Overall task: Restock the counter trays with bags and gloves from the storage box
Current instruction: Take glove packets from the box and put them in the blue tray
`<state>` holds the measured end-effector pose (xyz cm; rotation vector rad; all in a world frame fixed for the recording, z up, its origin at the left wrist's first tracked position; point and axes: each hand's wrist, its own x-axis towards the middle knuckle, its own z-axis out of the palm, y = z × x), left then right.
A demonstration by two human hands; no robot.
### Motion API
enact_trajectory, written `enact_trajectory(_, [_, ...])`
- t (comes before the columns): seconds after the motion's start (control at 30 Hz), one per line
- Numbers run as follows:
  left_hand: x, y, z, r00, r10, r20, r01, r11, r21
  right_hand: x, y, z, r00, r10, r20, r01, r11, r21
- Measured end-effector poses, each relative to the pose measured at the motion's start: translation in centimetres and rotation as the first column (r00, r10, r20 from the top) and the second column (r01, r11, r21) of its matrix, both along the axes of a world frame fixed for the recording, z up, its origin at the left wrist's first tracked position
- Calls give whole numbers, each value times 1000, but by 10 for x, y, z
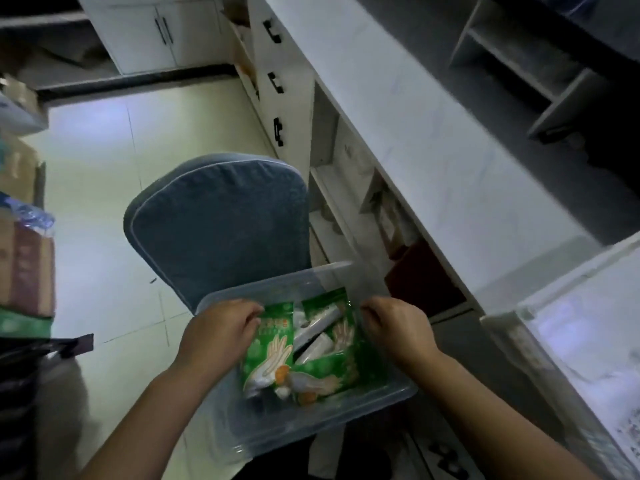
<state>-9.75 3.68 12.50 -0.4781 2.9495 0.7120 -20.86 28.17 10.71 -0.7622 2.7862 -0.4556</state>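
Underfoot: pale glossy floor tiles (97,202) with thin dark joints and a patch of light glaring on them.
Chair: a blue fabric-covered chair (221,223) with light piping; its back stands just beyond the box, which seems to sit on the seat.
Counter: a long white marble-look counter (415,140) runs diagonally along the right. Below it are white drawer fronts (280,84) with black handles and open shelves (346,202) holding dim, unclear goods.
On the counter: a grey divided organiser (519,64) toward the far right, its compartments in shadow.
Far wall: a white double-door cupboard (156,32) with dark bar handles.
Left edge: stacked cardboard boxes (24,265), partly cut off.
Storage box: the clear plastic storage box (311,420) is low in the middle of the view, lid off, close to the counter's front.
Contents: green glove packets (268,355) lie in it, with white rolls (318,327) between them.
Left hand: the left hand (221,330) grips the box's left rim with its fingers curled over it, fingertips against a green packet's top edge.
Right hand: the right hand (398,327) clasps the opposite rim, fingers bent over the wall.
Print: the packets show a drawing of pale gloved hands and orange rounded shapes. One has an orange band of characters near its top, too blurred to read.
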Motion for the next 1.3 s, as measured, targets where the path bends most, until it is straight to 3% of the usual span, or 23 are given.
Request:
enact_trajectory(0.17, [28,-43,-34,994,38,101,-39,999,7,24,-13,-84,938,-104,330,20,968,250])
enact_trajectory(0.37, [46,-58,-87,981,27,193,-39,998,58,36,-23,-164,867,-111,487,-75,934,348])
enact_trajectory(0.47, [51,-54,-115,972,14,234,-22,999,29,29,-31,-198,874,-96,476,-80,938,336])
enact_trajectory(0.63, [47,-44,-154,957,-3,291,14,999,-36,16,-35,-250,881,-79,466,-173,863,474])
enact_trajectory(0.8, [41,-25,-172,952,5,307,-14,999,29,19,-26,-266,920,-4,391,-203,850,486])
enact_trajectory(1.0, [34,12,-183,947,-42,317,-2,991,136,15,-20,-271,899,76,430,-309,806,505])
enact_trajectory(1.17, [23,27,-199,894,-137,426,96,989,116,10,-23,-272,926,35,375,-189,905,382])
enact_trajectory(1.3, [4,39,-206,899,-187,395,156,982,109,4,-27,-244,917,346,197,-386,895,225])
